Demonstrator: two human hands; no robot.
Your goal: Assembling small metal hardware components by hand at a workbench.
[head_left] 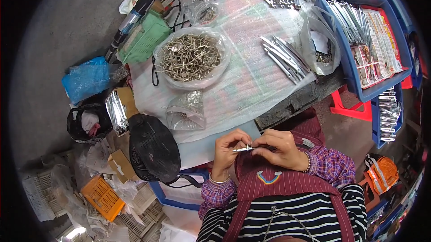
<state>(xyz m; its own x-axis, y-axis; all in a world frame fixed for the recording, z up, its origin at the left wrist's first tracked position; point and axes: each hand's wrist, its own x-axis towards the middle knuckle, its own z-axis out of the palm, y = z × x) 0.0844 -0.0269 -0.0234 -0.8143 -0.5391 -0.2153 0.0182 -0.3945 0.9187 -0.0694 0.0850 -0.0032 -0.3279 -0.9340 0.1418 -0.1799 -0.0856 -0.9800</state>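
Close to my body, just off the table's near edge, my left hand [229,150] and my right hand [279,148] meet around a slim silver metal part [243,149]. The fingers of both hands are closed, with the part pinched between them. Its pointed end sticks out beyond my left fingertips, while its other end is hidden by my right fingers. Farther off on the table, a white bag [224,53] is rolled down around many headed metal pins [191,57]. Several similar long silver metal parts [287,57] lie loosely on the wrap-covered table [242,82].
Blue crates [364,93] of metal parts stand at the right, over a red stool [350,107]. A clear bag [185,111] and a black mesh cap [155,147] lie at the table's left. Behind are a green basket [143,39] and a power screwdriver [130,22].
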